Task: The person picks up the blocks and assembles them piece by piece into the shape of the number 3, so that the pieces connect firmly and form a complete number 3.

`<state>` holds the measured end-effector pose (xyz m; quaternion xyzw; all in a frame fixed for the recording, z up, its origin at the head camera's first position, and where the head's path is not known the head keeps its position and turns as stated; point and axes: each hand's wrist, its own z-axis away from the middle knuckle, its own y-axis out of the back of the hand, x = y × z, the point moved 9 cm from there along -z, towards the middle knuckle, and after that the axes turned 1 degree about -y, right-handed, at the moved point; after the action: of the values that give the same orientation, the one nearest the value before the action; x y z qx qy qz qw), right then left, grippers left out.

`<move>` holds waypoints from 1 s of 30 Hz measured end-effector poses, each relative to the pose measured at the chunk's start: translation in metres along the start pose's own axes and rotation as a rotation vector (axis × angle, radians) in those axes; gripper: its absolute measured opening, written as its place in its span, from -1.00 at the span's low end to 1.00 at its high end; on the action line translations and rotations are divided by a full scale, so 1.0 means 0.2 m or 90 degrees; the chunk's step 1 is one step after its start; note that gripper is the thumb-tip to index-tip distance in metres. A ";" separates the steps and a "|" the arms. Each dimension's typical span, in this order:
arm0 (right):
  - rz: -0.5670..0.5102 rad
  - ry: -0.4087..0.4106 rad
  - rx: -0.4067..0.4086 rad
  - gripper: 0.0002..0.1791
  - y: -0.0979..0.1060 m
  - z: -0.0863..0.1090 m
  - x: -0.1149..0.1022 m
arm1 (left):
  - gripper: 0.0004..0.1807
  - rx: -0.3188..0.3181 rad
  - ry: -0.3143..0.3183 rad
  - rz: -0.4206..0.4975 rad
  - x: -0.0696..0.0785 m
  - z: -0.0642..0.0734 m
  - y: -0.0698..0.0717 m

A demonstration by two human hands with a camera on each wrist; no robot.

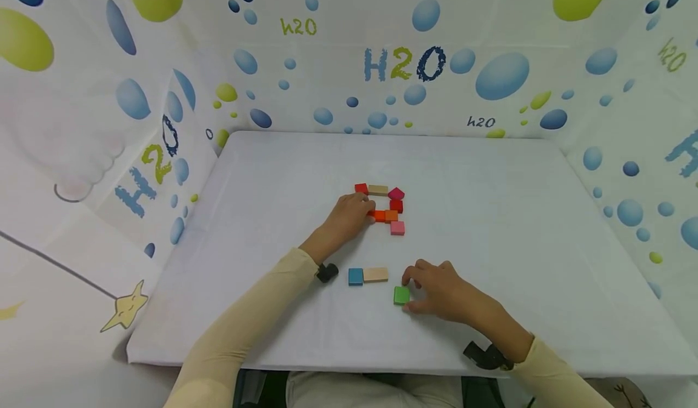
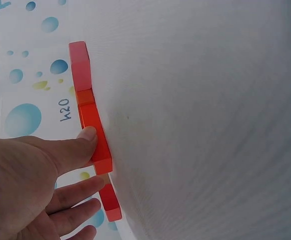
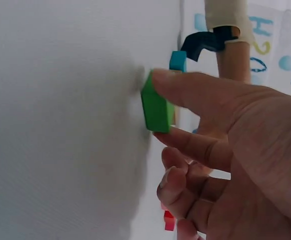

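Observation:
My right hand (image 1: 444, 293) pinches a green block (image 1: 401, 296) between thumb and index finger, close to the table's front. In the right wrist view the green block (image 3: 156, 106) stands between thumb and index fingertip, the other fingers curled beneath. Farther away, my left hand (image 1: 349, 214) holds the left end of an orange-red block (image 1: 379, 216). The left wrist view shows the thumb along the side of this orange-red block (image 2: 96, 132). An orange block (image 1: 391, 216) touches its right end, with a pink block (image 1: 397, 228) just below and a red block (image 1: 396, 205) above.
Above stand a red block (image 1: 361, 188), a tan block (image 1: 378, 190) and a crimson pentagonal block (image 1: 396, 193). A blue block (image 1: 355, 276) and a light wooden block (image 1: 375, 274) lie side by side left of the green one. White cloth covers the table (image 1: 480, 202).

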<state>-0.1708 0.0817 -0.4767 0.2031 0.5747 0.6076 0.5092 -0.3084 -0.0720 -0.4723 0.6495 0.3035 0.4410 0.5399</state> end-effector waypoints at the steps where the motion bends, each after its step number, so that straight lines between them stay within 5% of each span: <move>1: 0.007 0.003 0.007 -0.56 0.00 0.00 0.00 | -0.64 -0.001 0.000 0.000 0.00 0.00 0.00; 17: 0.060 -0.013 0.106 -0.56 0.15 -0.16 0.11 | -0.64 0.001 0.004 0.011 0.01 0.00 0.02; 30: 0.100 -0.052 0.138 -0.52 0.22 -0.29 0.14 | -0.64 -0.003 0.003 0.011 0.01 -0.01 0.03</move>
<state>-0.2467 0.0844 -0.4616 0.3259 0.5982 0.5713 0.4578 -0.3092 -0.0707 -0.4663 0.6499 0.2985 0.4478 0.5367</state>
